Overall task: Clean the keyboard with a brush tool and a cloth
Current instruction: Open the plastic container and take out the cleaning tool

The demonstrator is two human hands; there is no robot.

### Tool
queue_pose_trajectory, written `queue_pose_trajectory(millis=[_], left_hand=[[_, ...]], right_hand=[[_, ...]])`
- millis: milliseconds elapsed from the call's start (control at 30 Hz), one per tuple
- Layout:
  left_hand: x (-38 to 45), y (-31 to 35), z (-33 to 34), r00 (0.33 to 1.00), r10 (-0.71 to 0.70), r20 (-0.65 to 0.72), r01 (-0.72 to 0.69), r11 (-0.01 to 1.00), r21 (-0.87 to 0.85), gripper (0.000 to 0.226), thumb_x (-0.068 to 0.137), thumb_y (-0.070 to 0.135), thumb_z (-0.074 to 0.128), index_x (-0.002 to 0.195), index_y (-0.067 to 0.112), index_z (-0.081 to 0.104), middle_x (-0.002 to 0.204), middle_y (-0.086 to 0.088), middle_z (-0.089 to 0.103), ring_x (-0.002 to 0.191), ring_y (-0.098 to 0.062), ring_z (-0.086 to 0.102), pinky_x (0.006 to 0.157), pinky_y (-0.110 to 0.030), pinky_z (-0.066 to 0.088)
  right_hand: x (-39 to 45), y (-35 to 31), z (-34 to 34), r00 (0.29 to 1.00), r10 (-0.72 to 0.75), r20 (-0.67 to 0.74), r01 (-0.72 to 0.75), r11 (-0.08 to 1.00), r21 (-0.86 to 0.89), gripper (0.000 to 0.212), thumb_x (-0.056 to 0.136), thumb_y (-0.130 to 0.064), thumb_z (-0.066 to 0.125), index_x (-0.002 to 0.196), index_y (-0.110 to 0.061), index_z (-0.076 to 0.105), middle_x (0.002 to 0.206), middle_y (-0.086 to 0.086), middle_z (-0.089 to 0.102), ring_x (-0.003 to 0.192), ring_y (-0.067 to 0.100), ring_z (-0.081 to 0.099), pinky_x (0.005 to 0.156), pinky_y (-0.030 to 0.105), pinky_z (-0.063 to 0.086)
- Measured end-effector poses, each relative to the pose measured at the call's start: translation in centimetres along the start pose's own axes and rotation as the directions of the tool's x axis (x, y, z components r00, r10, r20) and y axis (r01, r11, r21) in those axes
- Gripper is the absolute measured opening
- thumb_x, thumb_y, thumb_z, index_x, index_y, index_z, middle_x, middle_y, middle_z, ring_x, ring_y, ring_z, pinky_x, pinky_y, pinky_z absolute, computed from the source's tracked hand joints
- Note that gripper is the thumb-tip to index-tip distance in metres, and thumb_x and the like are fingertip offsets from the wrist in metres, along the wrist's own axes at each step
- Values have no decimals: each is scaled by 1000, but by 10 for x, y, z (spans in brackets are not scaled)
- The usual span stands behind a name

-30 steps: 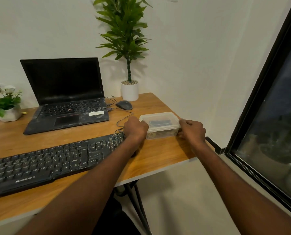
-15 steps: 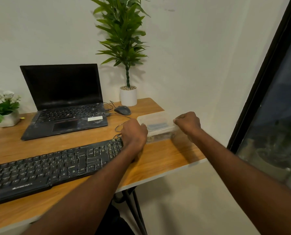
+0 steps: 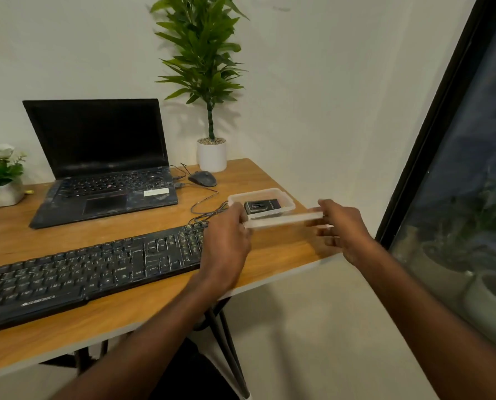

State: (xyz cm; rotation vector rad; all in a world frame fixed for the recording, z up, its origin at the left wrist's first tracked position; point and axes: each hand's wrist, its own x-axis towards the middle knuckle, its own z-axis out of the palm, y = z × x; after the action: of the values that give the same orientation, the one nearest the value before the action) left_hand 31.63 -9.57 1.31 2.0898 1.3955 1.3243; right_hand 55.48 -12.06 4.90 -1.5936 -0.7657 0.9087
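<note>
The thin lid [image 3: 284, 220], judged light and flexible, is pinched at its ends by left hand [image 3: 226, 241] and right hand [image 3: 342, 229], clear of the box [image 3: 287, 202].

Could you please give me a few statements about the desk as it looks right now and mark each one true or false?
1. The lid is off the plastic box. True.
2. Only the right hand holds the lid. False: the left hand holds its other end.
3. The laptop is closed. False: it stands open, screen dark.
4. A dark object lies in the box. True.
5. The mouse sits on the keyboard. False: it lies beside the laptop.
</note>
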Motion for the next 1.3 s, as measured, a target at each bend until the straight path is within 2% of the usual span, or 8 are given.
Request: queue_pose_trajectory(millis=[100, 233, 367, 467, 567, 767, 1000, 1300], left_hand=[[-18, -11, 4, 987, 57, 153, -78, 988, 135, 25, 96, -1, 65, 102, 23, 66, 99, 3, 69, 91, -20, 64, 76, -48, 57], [-25, -10, 7, 968, 39, 248, -108, 956, 274, 41, 97, -3, 65, 132, 17, 72, 126, -4, 72, 115, -26, 67, 96, -45, 56], [-24, -11, 8, 974, 21, 226, -79, 965, 249, 39, 99, -1, 64, 134, 14, 71, 129, -6, 71, 117, -27, 66, 96, -44, 56], [-25, -12, 9, 988, 57, 142, -84, 977, 196, 32, 100, 3, 63, 129, 12, 71, 125, -5, 66, 114, -23, 61, 94, -39, 53], [-22, -13, 11, 992, 106, 74, -117, 979, 165, 38, 102, 4, 59, 139, 9, 65, 140, -5, 59, 130, -21, 52, 109, -36, 47], [-10, -11, 23, 990, 49, 134, -69, 987, 145, 49, 113, 17, 45, 161, 10, 43, 166, -7, 43, 155, -20, 34, 127, -29, 21], [-9, -17, 24, 986, 33, 164, -64, 981, 185, 53, 116, 26, 38, 167, 14, 32, 173, -4, 32, 161, -16, 24, 125, -21, 8], [-8, -17, 26, 983, 32, 180, -71, 973, 219, 54, 116, 28, 38, 167, 13, 31, 174, -5, 29, 162, -17, 21, 129, -27, 12]], right_hand=[[-1, 21, -9, 997, -69, -40, 63, 989, -137, 25, 90, -34, 74, 100, -12, 79, 84, 5, 76, 65, 17, 66, 55, 28, 50], [-3, 39, -5, 961, -273, -34, 218, 830, -513, 31, 86, -13, 70, 115, -18, 79, 111, 1, 77, 96, 17, 69, 84, 32, 58], [-11, 37, 8, 938, -348, 2, 229, 614, -755, 32, 91, -21, 68, 123, -24, 73, 113, 1, 74, 91, 19, 64, 72, 28, 49], [-14, 32, 13, 915, -404, -17, 238, 572, -785, 33, 91, -23, 71, 124, -24, 71, 116, 2, 70, 96, 22, 65, 72, 29, 49], [-8, 20, 22, 853, -522, 15, 358, 562, -745, 30, 92, -23, 71, 122, -22, 71, 115, 0, 68, 98, 19, 64, 74, 29, 49], [36, -21, 57, 772, -599, 214, 571, 505, -648, 22, 98, -23, 65, 116, -22, 77, 113, -5, 76, 99, 12, 67, 84, 26, 50], [78, -49, 84, 738, -265, 621, 675, 284, -681, 33, 96, -22, 70, 130, -19, 70, 132, 0, 69, 121, 20, 60, 103, 35, 46], [86, -42, 98, 729, -232, 644, 684, 207, -700, 47, 92, -14, 74, 138, -13, 64, 123, 7, 65, 115, 24, 61, 95, 33, 47]])
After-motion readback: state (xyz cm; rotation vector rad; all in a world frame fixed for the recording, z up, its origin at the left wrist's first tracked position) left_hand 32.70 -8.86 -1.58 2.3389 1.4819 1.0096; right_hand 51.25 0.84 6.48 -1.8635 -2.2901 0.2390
